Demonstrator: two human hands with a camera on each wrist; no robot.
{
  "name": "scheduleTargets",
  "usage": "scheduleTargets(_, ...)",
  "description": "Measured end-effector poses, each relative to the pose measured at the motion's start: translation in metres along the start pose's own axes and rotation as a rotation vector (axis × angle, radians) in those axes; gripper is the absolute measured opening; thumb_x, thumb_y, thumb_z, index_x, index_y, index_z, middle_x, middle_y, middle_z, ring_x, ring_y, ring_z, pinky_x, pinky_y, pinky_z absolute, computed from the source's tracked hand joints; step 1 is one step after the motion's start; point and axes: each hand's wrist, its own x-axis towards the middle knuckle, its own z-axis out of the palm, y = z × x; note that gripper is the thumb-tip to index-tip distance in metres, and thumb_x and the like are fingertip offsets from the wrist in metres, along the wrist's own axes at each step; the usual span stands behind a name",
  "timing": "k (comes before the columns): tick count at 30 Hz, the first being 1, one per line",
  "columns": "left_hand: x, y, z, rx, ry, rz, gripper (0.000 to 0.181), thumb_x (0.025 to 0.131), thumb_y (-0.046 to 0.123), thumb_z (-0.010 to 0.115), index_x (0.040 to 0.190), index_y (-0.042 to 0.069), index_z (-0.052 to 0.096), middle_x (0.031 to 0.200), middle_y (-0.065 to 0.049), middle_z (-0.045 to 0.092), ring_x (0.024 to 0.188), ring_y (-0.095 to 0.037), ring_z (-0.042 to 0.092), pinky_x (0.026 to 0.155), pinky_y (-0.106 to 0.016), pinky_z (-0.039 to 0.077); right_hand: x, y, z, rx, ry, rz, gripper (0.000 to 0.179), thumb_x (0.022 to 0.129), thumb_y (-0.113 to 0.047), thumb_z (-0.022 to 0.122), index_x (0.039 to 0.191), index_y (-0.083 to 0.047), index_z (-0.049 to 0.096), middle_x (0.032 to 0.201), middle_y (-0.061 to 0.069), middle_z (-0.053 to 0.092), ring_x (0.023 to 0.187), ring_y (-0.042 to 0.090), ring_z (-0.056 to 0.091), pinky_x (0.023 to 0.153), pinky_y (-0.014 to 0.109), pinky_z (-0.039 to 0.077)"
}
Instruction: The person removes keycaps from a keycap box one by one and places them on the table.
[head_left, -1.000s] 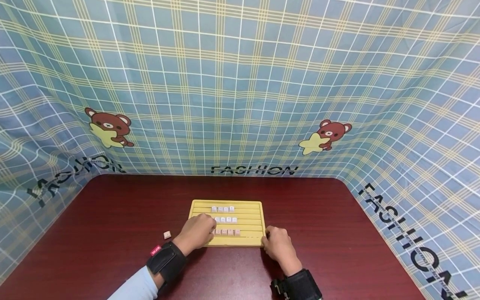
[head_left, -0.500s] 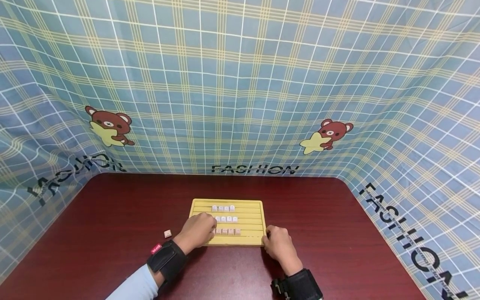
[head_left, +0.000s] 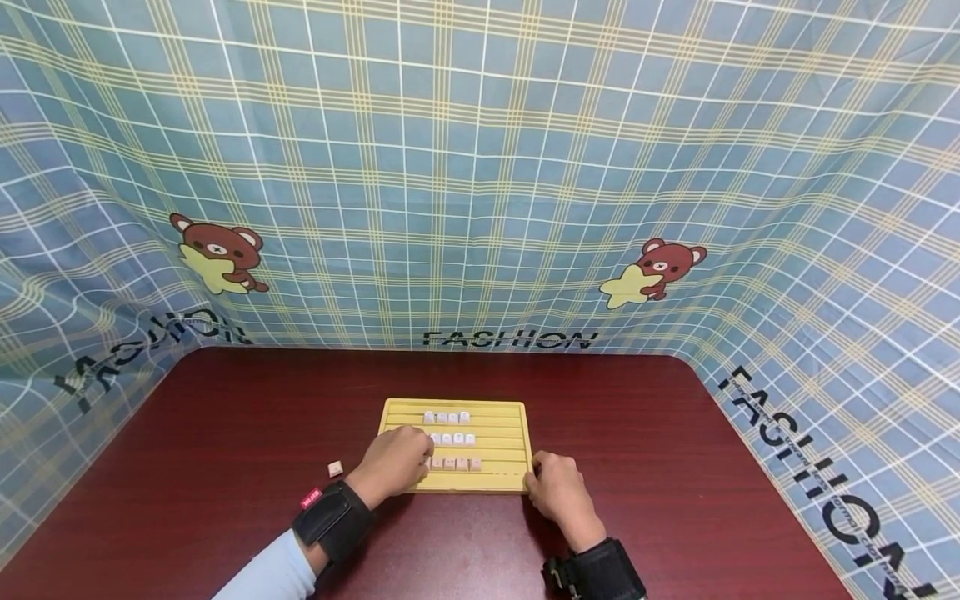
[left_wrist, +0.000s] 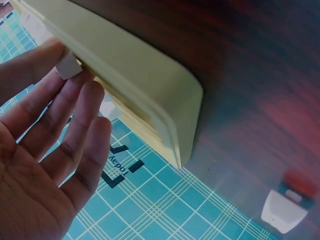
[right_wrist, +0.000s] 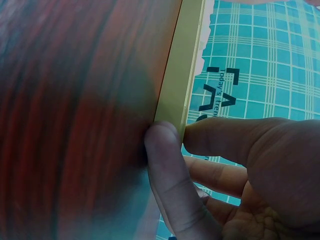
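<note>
Blue plaid cloth [head_left: 465, 192] behind reddish table [head_left: 622, 425]

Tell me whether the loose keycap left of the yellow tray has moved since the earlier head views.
No, the loose keycap shows no visible shift in any direction against the table's back edge.

Dk red tbl [head_left: 615, 417]; blue plaid cloth [head_left: 465, 208] w/ 2 brn bears [head_left: 675, 264], blk lettering [head_left: 510, 340].
</note>
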Motion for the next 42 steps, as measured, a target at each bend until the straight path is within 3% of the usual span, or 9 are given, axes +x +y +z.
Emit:
scheduleTargets(9,-0.003,-0.002,-0.007,-0.021,-0.01,-0.053,0.006,0.076,0.003,0.073,0.077,0.009,0.071,0.072,0.004,0.061,0.06,-0.007,0.042,0.052,-0.026,0.038,0.0,0.0,0.0,-0.005,-0.005,-0.007,0.022,0.088,-0.012,0.064,0.106,-0.001,0.068,0.086,0.011,0.067,0.064,0.016,0.055,0.058,0.03,0.045)
scheduleTargets(15,-0.006,-0.005,-0.008,-0.024,-0.023,-0.072,0.008,0.078,0.004,0.072,0.074,0.01,0.069,0.067,0.005,0.054,0.058,-0.007,0.038,0.052,-0.025,0.034,0.0,0.001,0.0,-0.012,-0.013,-0.01,0.023,0.089,-0.013,0.064,0.108,0.0,0.068,0.087,0.011,0.067,0.064,0.015,0.053,0.059,0.031,0.045)
scheduleTargets(22,-0.01,-0.009,-0.013,-0.021,-0.029,-0.11,0.003,0.079,0.006,0.073,0.08,0.008,0.072,0.073,0.003,0.062,0.059,-0.008,0.043,0.056,-0.029,0.041,0.0,0.001,0.0,-0.009,-0.016,-0.001,0.02,0.089,-0.013,0.064,0.105,-0.001,0.068,0.08,0.007,0.063,0.062,0.015,0.053,0.056,0.03,0.044)
scheduleTargets(31,-0.018,-0.018,-0.018,0.02,0.013,-0.116,0.008,0.078,0.007,0.077,0.075,0.01,0.07,0.073,0.003,0.064,0.06,-0.006,0.045,0.055,-0.028,0.042,-0.001,0.003,0.002,-0.01,0.014,-0.045,0.016,0.088,-0.012,0.065,0.1,-0.002,0.069,0.076,0.006,0.064,0.062,0.016,0.056,0.058,0.033,0.047)
scheduleTargets(42,-0.029,-0.029,-0.027,0.036,-0.016,-0.179,0.009,0.079,0.009,0.077,0.076,0.011,0.069,0.071,0.004,0.06,0.061,-0.008,0.046,0.057,-0.028,0.043,0.001,0.003,0.003,-0.011,0.013,-0.03,0.02,0.087,-0.013,0.065,0.102,-0.001,0.069,0.078,0.007,0.065,0.065,0.017,0.059,0.061,0.036,0.049)
